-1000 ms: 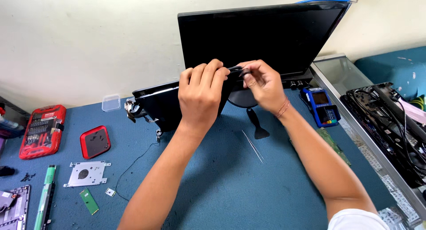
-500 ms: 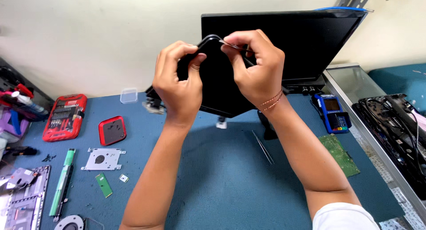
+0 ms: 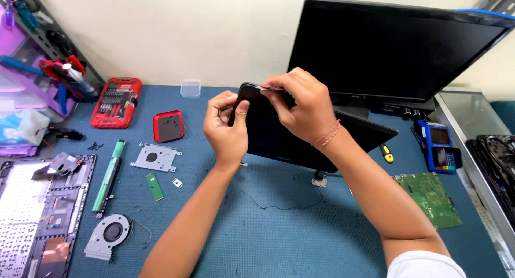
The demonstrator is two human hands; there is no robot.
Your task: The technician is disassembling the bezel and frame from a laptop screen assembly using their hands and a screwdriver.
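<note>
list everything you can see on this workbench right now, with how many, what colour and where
laptop lid panel: 1, black, centre, tilted, held at its top corner
monitor: 1, black, back right
screwdriver kit: 1, red, back left
small case: 1, red, beside the kit
metal bracket: 1, silver, left of centre
fan: 1, grey, front left
circuit board: 1, green, right
card terminal: 1, blue, right
left hand: gripping lid edge
right hand: pinching lid corner

Open mat (image 3: 279,240) below hands; monitor (image 3: 391,47) blocks behind, circuit board (image 3: 429,197) right, fan (image 3: 110,235) left
</note>
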